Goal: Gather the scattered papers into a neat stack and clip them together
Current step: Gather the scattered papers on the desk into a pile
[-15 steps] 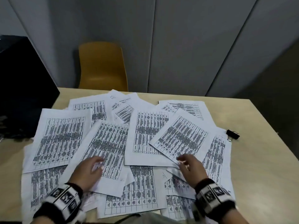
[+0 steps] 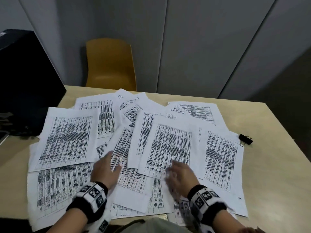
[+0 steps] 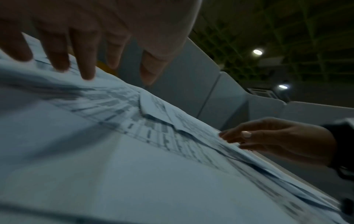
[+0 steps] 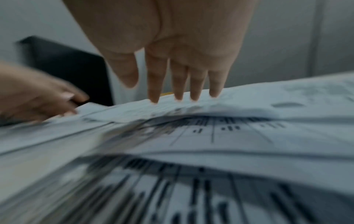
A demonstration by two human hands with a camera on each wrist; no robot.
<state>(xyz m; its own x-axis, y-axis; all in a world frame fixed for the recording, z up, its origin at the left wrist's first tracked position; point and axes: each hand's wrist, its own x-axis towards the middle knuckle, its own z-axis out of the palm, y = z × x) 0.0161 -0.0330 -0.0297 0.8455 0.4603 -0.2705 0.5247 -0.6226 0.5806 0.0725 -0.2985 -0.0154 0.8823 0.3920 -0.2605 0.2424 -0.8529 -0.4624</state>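
Note:
Several printed sheets with dense tables [image 2: 67,140] lie overlapping across the beige table [image 2: 272,174]. My left hand [image 2: 107,167] lies flat, fingers straight, on a middle sheet [image 2: 127,175]. My right hand [image 2: 176,174] presses its straight fingertips [image 4: 178,97] on the near edge of another sheet [image 2: 170,148]. That hand is blurred. In the left wrist view my left fingers [image 3: 86,72] touch the paper [image 3: 134,151] and the right hand [image 3: 268,136] is at the right. A black binder clip [image 2: 246,139] lies on the table just beyond the rightmost sheet [image 2: 220,158].
A yellow chair [image 2: 110,64] stands behind the table's far edge. A black bag or box [image 2: 25,81] sits at the far left corner. Grey partition panels [image 2: 202,39] close off the back. Bare tabletop shows at the right beside the clip.
Both hands have slid toward the middle. The sheet under my right hand has turned from tilted to nearly upright and moved left over its neighbour.

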